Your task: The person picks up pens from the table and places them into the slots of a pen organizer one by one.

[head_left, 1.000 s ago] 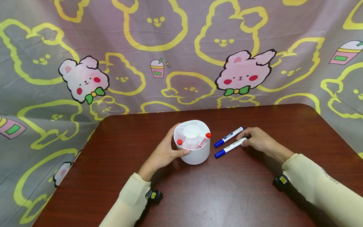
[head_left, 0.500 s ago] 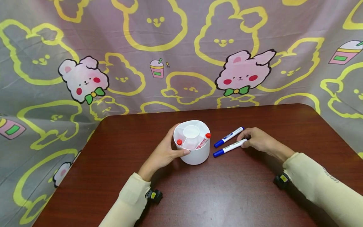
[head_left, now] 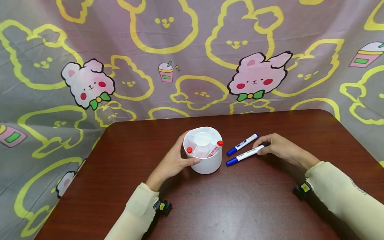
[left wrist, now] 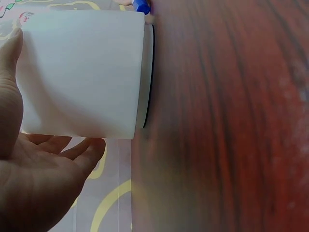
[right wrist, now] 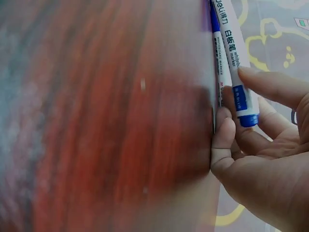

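Note:
In the head view my left hand holds a white round desk organizer by its left side, thumb over the front rim. Its smooth wall fills much of the left wrist view, some fingers hidden behind it. Two red-capped white tubes lean inside, one at the left and one at the right. To the right, my right hand pinches the plain end of the nearer blue-capped whiteboard marker. The right wrist view shows that marker between thumb and fingers, its blue end plug free.
A second blue whiteboard marker lies just beyond the held one, roughly parallel. Everything rests on a dark red-brown wooden table. Behind it hangs a curtain with yellow cartoon outlines.
My right hand and forearm have shifted slightly right, and the nearer marker has moved a little with them. My left hand and the organizer look unmoved.

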Demonstrator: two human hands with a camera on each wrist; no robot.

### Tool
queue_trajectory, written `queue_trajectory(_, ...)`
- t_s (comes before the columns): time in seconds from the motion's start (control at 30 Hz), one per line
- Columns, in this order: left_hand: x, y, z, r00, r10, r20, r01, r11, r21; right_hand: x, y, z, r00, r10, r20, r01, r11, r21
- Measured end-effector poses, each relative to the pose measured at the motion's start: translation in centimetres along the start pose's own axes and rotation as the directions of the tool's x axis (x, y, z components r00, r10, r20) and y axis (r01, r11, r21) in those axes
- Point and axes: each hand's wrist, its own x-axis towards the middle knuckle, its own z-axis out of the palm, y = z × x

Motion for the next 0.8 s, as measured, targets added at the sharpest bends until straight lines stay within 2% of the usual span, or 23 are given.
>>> queue_trajectory(0.2,-0.02,-0.20,-0.04,1.000,0.002,0.010,-0.002,1.000,-0.020,-0.20,0.06,-0.16,0.999,-0.032,-0.013,0.033,0.996,0.077)
queue_trajectory(0.47,-0.08,-0.39,-0.11,1.000,0.004,0.017,-0.002,0.997,-0.081,-0.63,0.57,-0.60,0.998,-0.062,0.000,0.060,0.973,0.223)
queue_trajectory(0.63,-0.14,-0.46,-0.16,1.000,0.001,0.007,-0.001,0.997,-0.082,-0.78,0.63,-0.82,0.997,-0.059,0.056,0.037,0.942,0.333)
queue_trajectory(0.8,-0.25,-0.44,-0.34,1.000,-0.001,-0.008,0.001,0.998,-0.055,-0.87,0.50,-0.71,0.997,-0.053,0.054,0.027,0.915,0.403)
